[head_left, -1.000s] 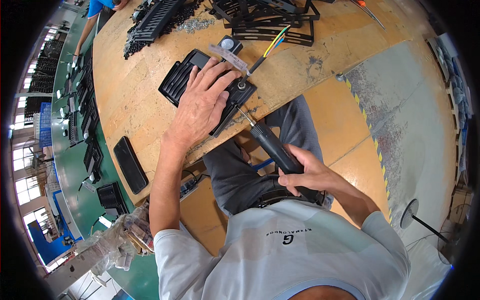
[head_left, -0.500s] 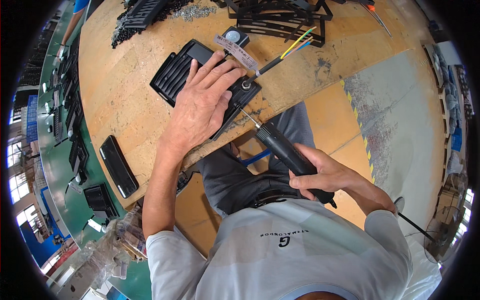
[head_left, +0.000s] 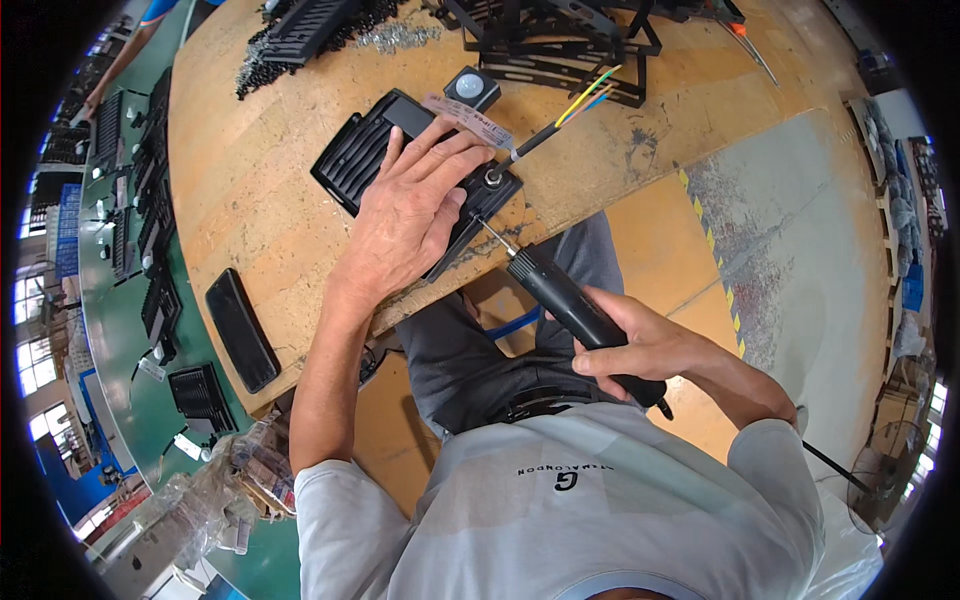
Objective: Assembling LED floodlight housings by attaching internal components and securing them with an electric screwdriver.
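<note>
My left hand (head_left: 405, 220) lies on a black finned floodlight housing (head_left: 352, 158), fingers stretched out and pressing on its back, thumb toward its near edge. A small black motion sensor (head_left: 470, 86) with a round white lens sits at its far side, beside a printed label strip (head_left: 470, 118). From a cable gland runs a black cable (head_left: 538, 141) with bare coloured wires. My right hand (head_left: 640, 345) is closed round a black electric screwdriver (head_left: 560, 292). Its bit reaches the housing's near right corner; the screw under the tip is too small to make out.
A black phone-like slab (head_left: 242, 330) lies at the table's left edge. Black brackets (head_left: 560, 45), loose screws (head_left: 400, 38) and an orange-handled screwdriver (head_left: 745, 40) lie at the back. More floodlights (head_left: 200, 392) line a green bench; another person's arm (head_left: 125, 55) reaches over it.
The screwdriver's bit has moved slightly up and left onto the housing's corner. My left hand stays on the housing. The other person's arm has shifted at the far left.
</note>
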A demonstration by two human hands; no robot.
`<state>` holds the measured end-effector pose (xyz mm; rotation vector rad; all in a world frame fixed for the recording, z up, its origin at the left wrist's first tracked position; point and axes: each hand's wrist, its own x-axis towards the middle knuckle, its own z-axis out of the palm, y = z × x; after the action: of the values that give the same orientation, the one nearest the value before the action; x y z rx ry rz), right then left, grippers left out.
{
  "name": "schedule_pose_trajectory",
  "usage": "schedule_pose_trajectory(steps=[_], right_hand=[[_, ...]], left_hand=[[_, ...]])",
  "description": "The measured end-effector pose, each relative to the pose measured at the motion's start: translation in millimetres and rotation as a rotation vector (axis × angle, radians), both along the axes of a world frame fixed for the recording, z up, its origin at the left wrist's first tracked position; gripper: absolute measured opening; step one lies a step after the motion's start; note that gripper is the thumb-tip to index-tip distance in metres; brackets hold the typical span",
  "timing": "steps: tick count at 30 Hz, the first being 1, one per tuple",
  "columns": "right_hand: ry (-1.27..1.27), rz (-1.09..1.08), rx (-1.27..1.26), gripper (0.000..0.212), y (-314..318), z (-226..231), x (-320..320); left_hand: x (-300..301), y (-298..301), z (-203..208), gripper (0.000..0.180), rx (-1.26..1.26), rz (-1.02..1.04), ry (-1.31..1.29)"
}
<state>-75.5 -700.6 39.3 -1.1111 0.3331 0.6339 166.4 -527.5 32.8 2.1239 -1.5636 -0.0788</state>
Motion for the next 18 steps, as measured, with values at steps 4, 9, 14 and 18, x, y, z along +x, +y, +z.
schedule_pose_trajectory(steps=[4, 9, 14, 18], right_hand=[[-0.217, 0.193, -0.707, 0.067, 9, -2, 10], [-0.542, 0.139, -1.254, 0.078, -4, -12, -22], [-0.250, 0.051, -0.895, 0.070, -18, -32, -85], [-0.238, 0.021, -0.530, 0.066, 8, -77, -86]], left_hand=[[11, 9, -1, 0.051, -0.006, -0.010, 0.094], [-18, -28, -10, 0.036, -0.037, 0.175, -0.096], [-31, -8, -7, 0.019, -0.110, 0.198, -0.223], [-68, 42, 49, 0.011, -0.452, 0.260, -0.042]])
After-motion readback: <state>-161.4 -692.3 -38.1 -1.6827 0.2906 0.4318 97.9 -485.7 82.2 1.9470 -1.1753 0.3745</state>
